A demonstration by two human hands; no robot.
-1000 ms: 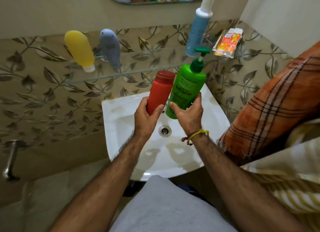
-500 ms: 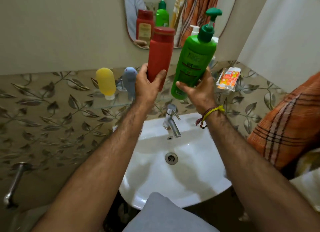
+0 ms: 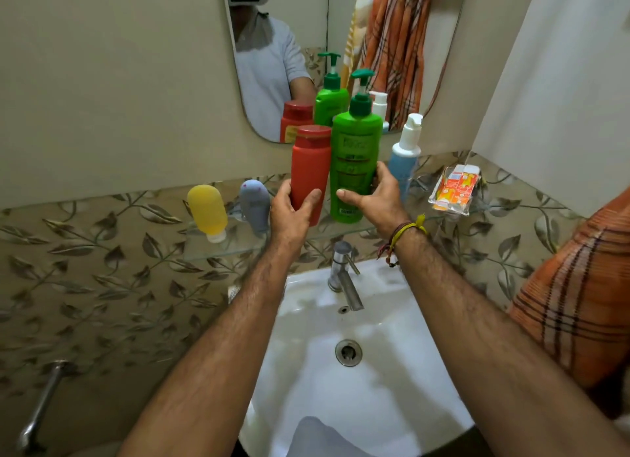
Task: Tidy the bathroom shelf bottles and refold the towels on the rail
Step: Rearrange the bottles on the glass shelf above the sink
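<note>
L hand [image 3: 289, 214] grips the red bottle [image 3: 311, 170] low on its body, thumb across the front, fingers curled behind. R hand [image 3: 373, 197] grips the green pump bottle [image 3: 354, 163] near its lower half, thumb on the label side. Both bottles upright, side by side & touching, at the glass shelf [image 3: 231, 248] just above the tap [image 3: 344, 279]; can't tell if their bases sit on the glass or hang just over it.

On the shelf to the L: yellow squeeze bottle [image 3: 207, 211] and grey squeeze bottle [image 3: 254, 204], both cap-down, close together, the grey one just beside the L hand. To the R: blue bottle w/ white pump [image 3: 405, 153] upright, partly behind the R hand, then a clear packet w/ orange sachets [image 3: 455, 189] lying near the shelf's R end.

Orange plaid towel [image 3: 576, 286] hangs at far R, beside the white sink [image 3: 375, 398]. Mirror [image 3: 272, 64] above shows the bottles' reflections. R wrist wears thread bands [image 3: 405, 230].
</note>
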